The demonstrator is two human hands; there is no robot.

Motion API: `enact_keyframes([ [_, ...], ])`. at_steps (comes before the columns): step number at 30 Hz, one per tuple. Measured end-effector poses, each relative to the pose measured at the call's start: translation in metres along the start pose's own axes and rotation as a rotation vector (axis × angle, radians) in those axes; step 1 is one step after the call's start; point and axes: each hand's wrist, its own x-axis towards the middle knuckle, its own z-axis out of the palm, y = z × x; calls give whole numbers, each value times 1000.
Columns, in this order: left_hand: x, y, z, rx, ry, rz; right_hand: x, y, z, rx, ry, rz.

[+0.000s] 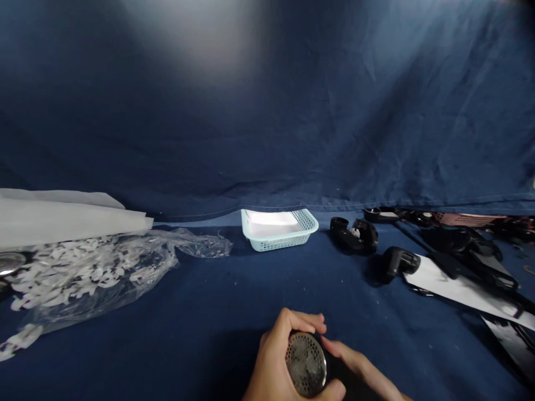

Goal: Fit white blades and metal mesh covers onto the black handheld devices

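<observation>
Far out left of the basket (279,245), right at the edge of my view, there's a shiny disc (10,263), and behind it a pale sheet (62,220) lies along the foot of the blue curtain (251,122). Coming in toward the basket, here's a clear bag (204,245), its tail end pointing that way, with a heap of small white pieces (83,273) in and around it. The basket itself, pale blue, has white paper (273,225) lining it. Down in front of it, well on my side and a touch to its right, my left hand (278,356) is curled firmly round the grille (306,365), a round, perforated metal face on a dark body. My right hand (359,365) comes in from the right, a fingertip against that dark body; the rest is hidden, so I can't tell how tightly it's closed. Just right of the basket sits a black shell (355,236); farther right, a bent black piece (395,264) at the end of a white strip (463,287); and well right of the basket, a pink tray (468,219) by the curtain.
</observation>
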Motion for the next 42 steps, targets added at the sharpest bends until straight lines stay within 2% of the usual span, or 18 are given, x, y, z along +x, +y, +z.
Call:
enact_keyframes([
  [4,-3,-4,5,21,111,7,23,4,5,40,-28,26],
  [7,-3,-5,6,36,132,20,32,4,5,61,-44,41],
  [11,-3,0,5,68,124,14,36,4,2,83,-42,68],
  [16,-1,7,5,61,194,65,35,4,-1,120,-38,104],
  [20,0,11,5,48,114,70,27,-1,-2,155,-59,120],
  [26,-2,18,8,81,69,121,13,-6,-3,216,-121,162],
  [30,-4,23,7,82,-11,104,19,-1,-2,275,-146,183],
  [33,-4,23,4,90,-28,97,25,8,-3,383,-141,197],
  [37,5,9,-7,177,-21,154,25,13,-7,466,-165,433],
  [38,8,4,-10,225,0,167,24,12,-7,459,-160,450],
  [39,11,0,-13,273,24,169,24,10,-6,445,-139,420],
  [42,16,-9,-16,374,51,138,22,1,-1,394,2,169],
])
